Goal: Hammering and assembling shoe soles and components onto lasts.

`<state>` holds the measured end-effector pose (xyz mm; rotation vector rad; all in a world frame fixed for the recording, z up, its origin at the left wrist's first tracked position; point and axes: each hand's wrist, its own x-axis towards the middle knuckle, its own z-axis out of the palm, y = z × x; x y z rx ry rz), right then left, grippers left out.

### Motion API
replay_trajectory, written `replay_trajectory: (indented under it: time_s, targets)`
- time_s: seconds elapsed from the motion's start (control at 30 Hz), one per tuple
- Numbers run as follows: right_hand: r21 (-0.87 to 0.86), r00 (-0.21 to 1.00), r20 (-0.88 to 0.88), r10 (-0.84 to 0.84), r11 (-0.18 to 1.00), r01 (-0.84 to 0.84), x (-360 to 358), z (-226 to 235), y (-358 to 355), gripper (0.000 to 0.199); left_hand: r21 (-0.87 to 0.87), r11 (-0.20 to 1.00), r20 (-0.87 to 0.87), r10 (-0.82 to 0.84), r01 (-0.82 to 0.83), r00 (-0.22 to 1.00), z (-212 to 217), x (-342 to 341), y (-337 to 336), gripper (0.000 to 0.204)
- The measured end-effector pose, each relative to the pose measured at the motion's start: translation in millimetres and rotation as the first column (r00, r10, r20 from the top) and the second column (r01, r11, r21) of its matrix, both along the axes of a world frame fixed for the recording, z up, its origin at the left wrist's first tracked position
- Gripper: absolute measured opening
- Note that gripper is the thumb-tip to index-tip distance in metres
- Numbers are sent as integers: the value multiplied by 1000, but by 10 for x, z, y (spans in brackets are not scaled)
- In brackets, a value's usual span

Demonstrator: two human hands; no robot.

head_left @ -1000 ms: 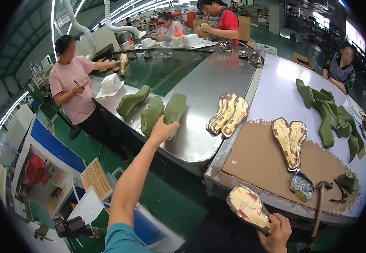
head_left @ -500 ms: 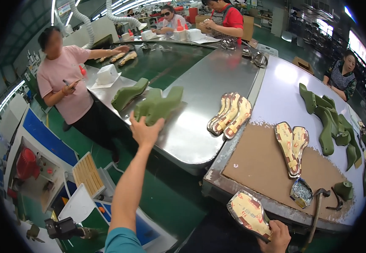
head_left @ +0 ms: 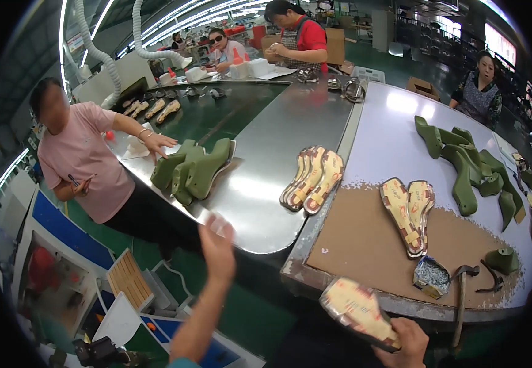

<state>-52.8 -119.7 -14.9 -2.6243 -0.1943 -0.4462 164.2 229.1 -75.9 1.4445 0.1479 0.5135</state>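
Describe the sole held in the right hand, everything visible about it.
The sole is a flat, elongated insole shape, pale yellow with reddish markings and a dark rim. It looks stiff and somewhat blurred. It tilts up to the left, over the near edge of the brown work board. Only the right hand touches it, gripping its lower end.

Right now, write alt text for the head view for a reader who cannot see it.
The person's left hand is raised, open and empty, near the edge of a metal conveyor table, while the right hand holds a yellow patterned insole. Green shoe lasts and more insoles lie on the table; co-workers stand around it.
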Motion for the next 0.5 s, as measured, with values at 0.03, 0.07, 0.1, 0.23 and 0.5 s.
replay_trajectory:
  time_s: [0.03,0.07,0.1,0.23,0.5]
  targets:
    - [174,990,-130,-57,981,80,7,104,74,57,-164,962,53,-211,217,976,-34,-479,-230,67]
    - [324,958,-271,-94,928,182,21,207,186,57,-174,878,-2,-453,446,891,-96,-859,-403,80]
    - [335,985,-169,-33,938,89,64,264,313,51,-278,771,-32,-604,573,797,32,-1148,-670,102]
    - [191,950,176,256,938,-288,602,139,847,74,0,885,4,-466,466,885,228,-1185,-1336,104]
    - [291,978,139,156,937,-191,711,118,285,62,976,184,89,144,-115,986,740,447,279,92]
